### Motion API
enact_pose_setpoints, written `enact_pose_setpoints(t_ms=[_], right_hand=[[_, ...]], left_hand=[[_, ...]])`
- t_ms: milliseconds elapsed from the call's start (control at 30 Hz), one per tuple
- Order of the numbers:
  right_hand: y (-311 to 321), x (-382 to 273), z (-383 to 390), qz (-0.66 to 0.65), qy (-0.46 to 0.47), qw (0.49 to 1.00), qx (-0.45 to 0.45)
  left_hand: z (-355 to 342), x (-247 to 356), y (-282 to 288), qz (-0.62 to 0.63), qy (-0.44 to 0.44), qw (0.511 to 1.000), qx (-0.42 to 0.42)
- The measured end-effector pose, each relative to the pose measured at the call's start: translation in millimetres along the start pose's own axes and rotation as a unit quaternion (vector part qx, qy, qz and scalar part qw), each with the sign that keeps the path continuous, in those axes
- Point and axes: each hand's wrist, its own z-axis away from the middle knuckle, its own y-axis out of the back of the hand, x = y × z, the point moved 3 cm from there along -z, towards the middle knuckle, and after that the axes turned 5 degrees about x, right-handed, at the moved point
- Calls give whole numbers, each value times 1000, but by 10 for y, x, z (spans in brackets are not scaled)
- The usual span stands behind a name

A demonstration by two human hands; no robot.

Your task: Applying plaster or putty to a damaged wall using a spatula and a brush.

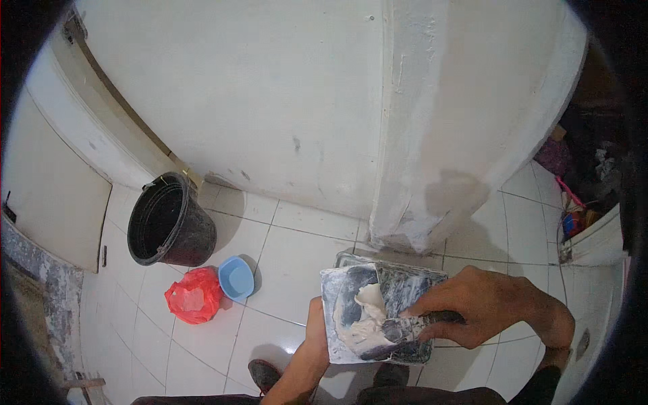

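My left hand (316, 335) holds a rectangular, white-smeared board (330, 287) by its left edge; most of its fingers are hidden beneath. A mound of thick white putty (368, 312) lies on the board. In my right hand (489, 305) is a putty knife (403, 329), gripped by its dark handle, with the blade against the putty. Under and behind the board shows a dark, putty-streaked rectangular tub (418, 282); whether the board rests on it I cannot tell.
On the tiled floor to the left stand a black bucket (192, 233), a red plastic bag (179, 307) and a light blue basin (236, 278). White walls with a projecting, patched pillar (408, 135) rise ahead. Cluttered items (587, 202) lie at the far right. My shoes (263, 373) are below.
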Motion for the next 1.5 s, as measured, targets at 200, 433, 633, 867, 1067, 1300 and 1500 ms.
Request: enact_pose_setpoints(t_ms=[200, 433, 633, 867, 1067, 1300, 1500], right_hand=[[-29, 103, -56, -63, -39, 997, -18], [-305, 366, 3, -323, -13, 945, 49], [-441, 446, -47, -443, -48, 891, 84], [-806, 625, -147, -532, 34, 834, 143], [-1168, 870, -123, -584, 7, 791, 183], [-1414, 1020, -19, -637, -9, 742, 210], [-1516, 1084, 179, -650, -13, 705, 283]], left_hand=[[39, -49, 40, 260, 61, 944, -192], [13, -16, -46, 48, 11, 999, -1], [-135, -103, 93, 284, 71, 923, -250], [-148, -99, 34, 256, 67, 946, -185], [-129, -66, 61, 233, 13, 945, -228], [-68, -66, 103, 284, 25, 918, -275], [-150, -41, 216, 222, -20, 952, -210]])
